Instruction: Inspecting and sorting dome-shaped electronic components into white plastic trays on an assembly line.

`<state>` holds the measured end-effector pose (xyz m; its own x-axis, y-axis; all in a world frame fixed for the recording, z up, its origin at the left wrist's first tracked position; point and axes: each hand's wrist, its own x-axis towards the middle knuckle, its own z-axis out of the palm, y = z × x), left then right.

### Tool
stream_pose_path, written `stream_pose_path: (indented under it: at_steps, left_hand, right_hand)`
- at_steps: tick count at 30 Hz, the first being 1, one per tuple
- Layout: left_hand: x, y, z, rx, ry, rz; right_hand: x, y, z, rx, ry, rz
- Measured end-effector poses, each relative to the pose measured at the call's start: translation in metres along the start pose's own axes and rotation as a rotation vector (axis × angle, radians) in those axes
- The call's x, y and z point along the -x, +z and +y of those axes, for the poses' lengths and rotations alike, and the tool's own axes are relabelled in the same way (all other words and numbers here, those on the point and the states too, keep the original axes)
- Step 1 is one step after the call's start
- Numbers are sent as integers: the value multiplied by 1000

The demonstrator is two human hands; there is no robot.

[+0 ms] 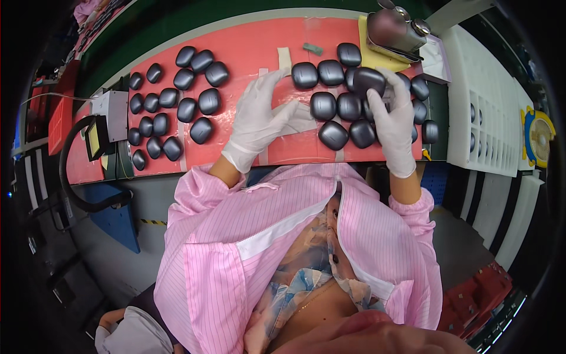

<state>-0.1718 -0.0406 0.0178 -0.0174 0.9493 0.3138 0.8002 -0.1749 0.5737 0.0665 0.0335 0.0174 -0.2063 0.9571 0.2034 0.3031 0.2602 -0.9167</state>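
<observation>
Through my remote feed I saw a red mat (247,50) with a white tray (466,65) past its right end, a left group (209,101) and a right group (349,107) of dark cases lying mostly on it. I had the left hand (252,118) between the groups, thumb and fingers spread beside a pale sheet (303,123), while the right hand (396,125) pinched one case (368,81) above the right group; whether it touched those beneath, I couldn't tell.
</observation>
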Motion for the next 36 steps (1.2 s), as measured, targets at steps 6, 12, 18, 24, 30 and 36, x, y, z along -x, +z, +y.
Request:
stream_pose_path:
  at_steps: [6,12,18,24,30,36]
  left_hand:
    - [-90,47,-37,-114,197,-70]
    - [-151,49,-46,-510,68,-261]
    - [-144,49,-80,-233,77,-7]
    - [-122,65,-15,484,-114,-461]
    - [-111,71,-2,200,7,-417]
    - [-101,49,21,155,13,-248]
  right_hand:
    - [-85,36,-6,287,-186,-25]
    - [-128,56,14,698,-135,-65]
    - [-123,84,25,897,-209,-212]
    - [-93,44,27,647,-379,-36]
    - [-13,-82,14,428,-429,245]
    - [73,-202,52,556,-20,685]
